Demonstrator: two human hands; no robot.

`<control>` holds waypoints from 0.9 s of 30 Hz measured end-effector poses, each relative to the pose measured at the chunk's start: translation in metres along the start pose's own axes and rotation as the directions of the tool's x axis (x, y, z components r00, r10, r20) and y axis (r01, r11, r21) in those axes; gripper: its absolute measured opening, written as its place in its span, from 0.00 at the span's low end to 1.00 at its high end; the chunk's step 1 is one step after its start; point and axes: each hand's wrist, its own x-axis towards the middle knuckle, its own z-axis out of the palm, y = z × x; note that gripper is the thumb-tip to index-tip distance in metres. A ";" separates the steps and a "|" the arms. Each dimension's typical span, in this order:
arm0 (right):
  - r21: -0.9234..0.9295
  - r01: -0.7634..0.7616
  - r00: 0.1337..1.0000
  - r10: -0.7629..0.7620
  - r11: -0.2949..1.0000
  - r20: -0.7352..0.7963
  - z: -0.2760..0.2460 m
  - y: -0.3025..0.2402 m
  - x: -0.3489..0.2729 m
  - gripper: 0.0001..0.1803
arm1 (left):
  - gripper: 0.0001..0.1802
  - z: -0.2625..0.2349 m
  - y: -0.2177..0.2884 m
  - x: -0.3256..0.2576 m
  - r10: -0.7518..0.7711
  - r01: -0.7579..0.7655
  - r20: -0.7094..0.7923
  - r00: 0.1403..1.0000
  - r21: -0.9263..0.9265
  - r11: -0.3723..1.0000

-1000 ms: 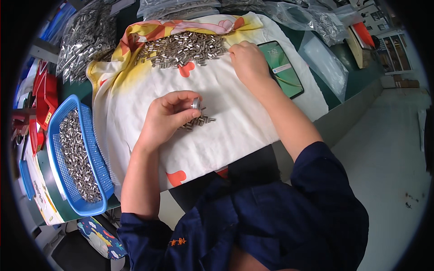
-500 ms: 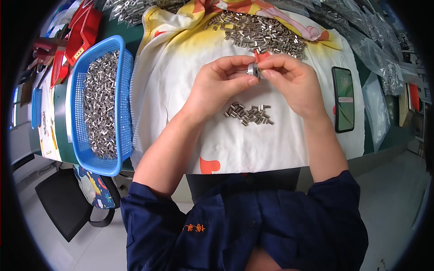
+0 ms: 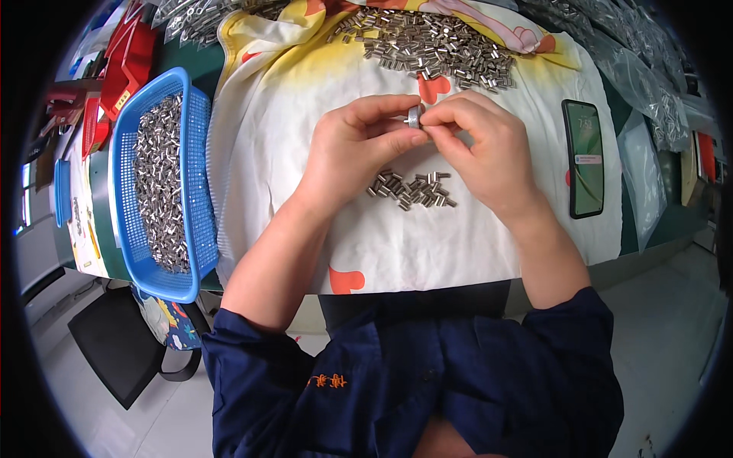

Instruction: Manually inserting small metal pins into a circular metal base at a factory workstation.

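Observation:
My left hand (image 3: 347,145) pinches a small round silver metal piece, like a thick ring (image 3: 414,117), between thumb and fingers above the white cloth (image 3: 427,256). Thumb and forefinger of my right hand (image 3: 489,145) close together right against the ring's side; whatever they hold is too small or hidden to make out. Just below both hands, a small heap of short metal cylinders (image 3: 412,191) lies on the cloth. Farther off, a larger spread of the same cylinders (image 3: 439,49) covers the cloth's yellow-patterned end.
To the left stands a blue plastic basket (image 3: 201,175) filled with small metal cylinders. A phone (image 3: 583,156) lies at the cloth's right side, beside clear plastic bags (image 3: 640,175). Red bins (image 3: 126,69) are at the far left, and a black chair (image 3: 118,347) stands below the table.
Both hands and the ring appear slightly farther left, with the whole view shifted a little. The right fingertips have shifted against the ring, and its face is now turned more edge-on.

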 end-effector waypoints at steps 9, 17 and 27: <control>0.126 -0.104 0.994 0.101 0.987 0.032 -0.003 -0.005 0.000 0.03 | 0.18 -0.002 0.007 -0.002 -0.027 0.027 0.028 0.999 -0.030 0.999; 0.270 -0.303 0.943 0.246 0.914 0.225 -0.014 -0.002 0.001 0.04 | 0.19 -0.002 0.007 -0.003 -0.020 0.022 0.054 0.998 -0.035 0.999; 0.025 -0.402 0.914 0.403 0.915 -0.043 -0.016 0.046 0.010 0.05 | 0.19 0.003 0.013 -0.007 -0.174 0.174 0.228 0.958 0.017 0.985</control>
